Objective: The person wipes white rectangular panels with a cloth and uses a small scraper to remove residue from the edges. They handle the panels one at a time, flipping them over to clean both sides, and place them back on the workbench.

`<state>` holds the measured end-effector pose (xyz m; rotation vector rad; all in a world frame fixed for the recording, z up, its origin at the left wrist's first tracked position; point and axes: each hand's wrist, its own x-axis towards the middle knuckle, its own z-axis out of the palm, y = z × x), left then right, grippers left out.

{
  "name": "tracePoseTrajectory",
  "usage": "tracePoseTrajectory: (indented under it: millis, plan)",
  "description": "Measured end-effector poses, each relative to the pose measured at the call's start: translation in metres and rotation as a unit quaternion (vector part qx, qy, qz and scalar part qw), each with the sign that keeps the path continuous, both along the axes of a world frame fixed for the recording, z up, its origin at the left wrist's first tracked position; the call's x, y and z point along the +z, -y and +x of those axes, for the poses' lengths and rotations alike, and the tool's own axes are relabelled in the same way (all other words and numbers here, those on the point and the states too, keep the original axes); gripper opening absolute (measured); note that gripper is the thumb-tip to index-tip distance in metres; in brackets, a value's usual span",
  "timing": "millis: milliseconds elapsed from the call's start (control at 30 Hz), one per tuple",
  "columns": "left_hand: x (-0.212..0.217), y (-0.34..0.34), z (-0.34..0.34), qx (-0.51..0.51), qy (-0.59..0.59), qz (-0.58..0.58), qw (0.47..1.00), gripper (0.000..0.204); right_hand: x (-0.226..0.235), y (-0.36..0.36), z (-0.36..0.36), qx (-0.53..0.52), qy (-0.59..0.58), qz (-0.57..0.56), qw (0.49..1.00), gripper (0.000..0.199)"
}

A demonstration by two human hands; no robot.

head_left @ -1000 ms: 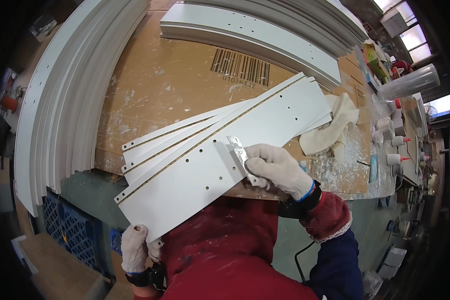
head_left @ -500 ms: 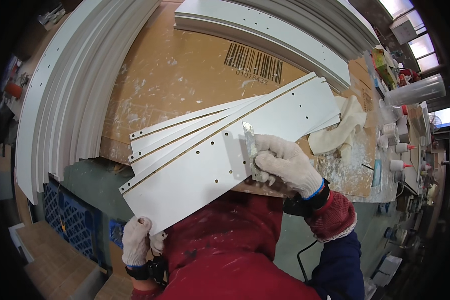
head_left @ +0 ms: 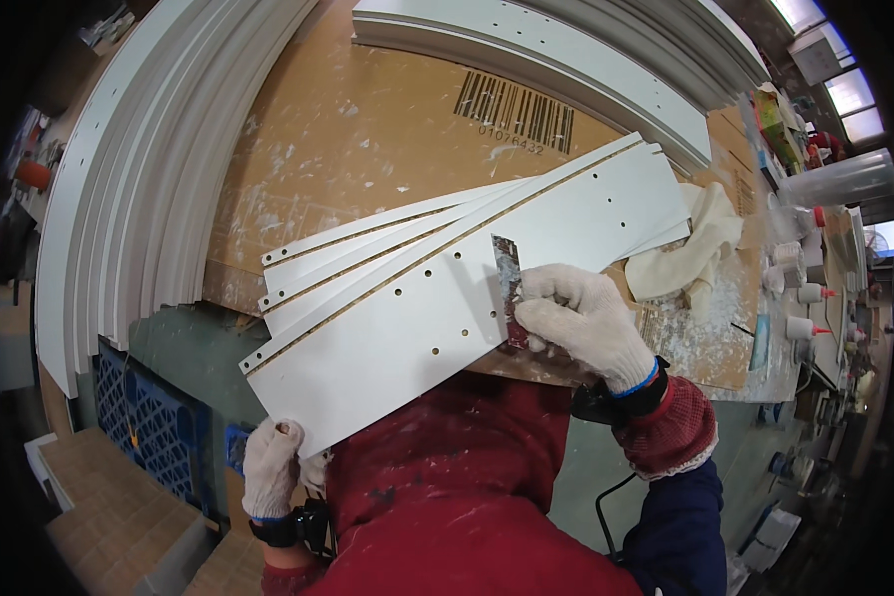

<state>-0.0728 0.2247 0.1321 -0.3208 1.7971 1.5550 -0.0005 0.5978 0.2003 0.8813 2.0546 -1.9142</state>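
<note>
The top white board, with drilled holes and a groove along its far edge, lies slanted over several fanned-out white boards. My left hand, in a white knit glove, grips its near left corner, fingers closed and thumb on top. Gloved the same way, my right hand pinches a flat, stained metal scraper blade over the middle of the board. The blade stands tilted up; whether its lower end touches the board I cannot tell.
Brown cardboard with white smears covers the table. Long white boards are stacked at left, and more boards lie at the back. A cream cloth sits right of the boards. Small bottles with red tips stand at far right.
The scraper has turned in my right hand, so its face now looks darker. My left hand keeps its grip on the board's corner. The whole view has shifted slightly.
</note>
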Motion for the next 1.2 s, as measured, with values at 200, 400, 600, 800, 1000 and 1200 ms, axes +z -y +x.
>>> tracePoseTrajectory:
  millis: [200,400,600,800,1000,1200]
  plan:
    - [0.018,-0.010,0.000,0.003,0.029,0.055,0.998,0.018,-0.012,-0.031,0.017,0.025,-0.060,0.347,0.936,0.016]
    - [0.016,-0.011,-0.003,-0.038,0.062,0.090,0.993,0.029,-0.011,-0.068,0.021,0.045,0.006,0.596,0.801,0.015]
    - [0.030,-0.011,-0.005,-0.087,0.096,0.147,0.981,0.046,-0.034,-0.064,0.017,0.065,-0.018,0.621,0.781,0.014]
    - [0.015,-0.007,-0.003,-0.086,0.078,0.240,0.964,0.051,-0.037,-0.022,0.012,0.100,-0.076,0.662,0.739,0.006]
    - [0.010,0.000,-0.002,-0.115,0.075,0.275,0.952,0.050,-0.044,0.112,-0.032,0.267,-0.157,0.685,0.659,0.011]
    - [-0.006,0.011,-0.002,-0.292,-0.199,-0.053,0.934,0.052,-0.046,0.229,-0.042,0.420,-0.319,0.461,0.714,0.012]
